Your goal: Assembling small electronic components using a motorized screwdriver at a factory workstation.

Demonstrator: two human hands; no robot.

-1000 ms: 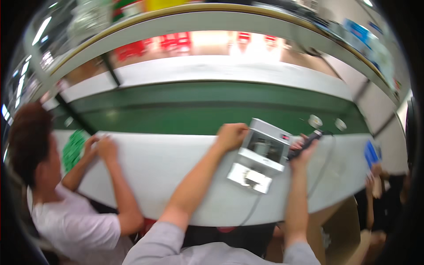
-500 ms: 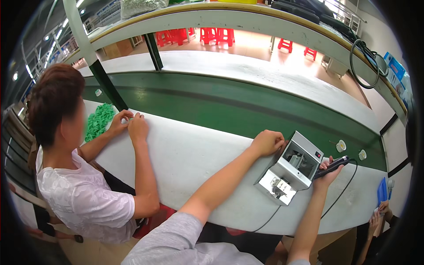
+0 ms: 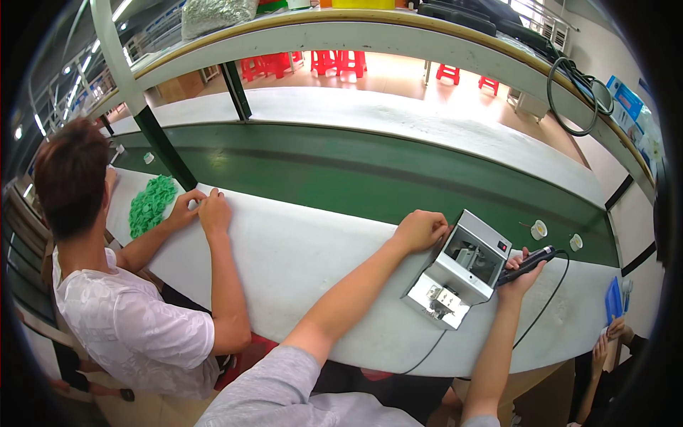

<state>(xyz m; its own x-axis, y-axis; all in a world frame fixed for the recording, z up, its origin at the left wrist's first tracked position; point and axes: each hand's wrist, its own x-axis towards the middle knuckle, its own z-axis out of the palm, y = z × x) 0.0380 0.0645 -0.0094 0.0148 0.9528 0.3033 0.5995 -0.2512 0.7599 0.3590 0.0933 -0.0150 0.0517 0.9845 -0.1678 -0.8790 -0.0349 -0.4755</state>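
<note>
A silver, box-shaped screw feeder (image 3: 478,257) with a see-through top window and a small red switch sits on the white worktop (image 3: 313,249) before me. My right hand (image 3: 521,276) is wrapped round a black corded electric screwdriver (image 3: 530,264) along the feeder's right side. At the feeder's far left edge is my left hand (image 3: 421,230), its fingers curled together. Whatever those fingertips pinch, if anything, is hidden.
To my left a co-worker (image 3: 135,285) handles something small beside a heap of green parts (image 3: 151,206). Two small white round pieces (image 3: 538,229) lie on the green belt (image 3: 341,174). A blue tray (image 3: 613,302) is at the right, near another person's hands. A shelf (image 3: 356,27) spans overhead.
The whole view has shifted slightly, so things sit a little further left. My hands keep their places at the feeder. The co-worker's head has turned away.
</note>
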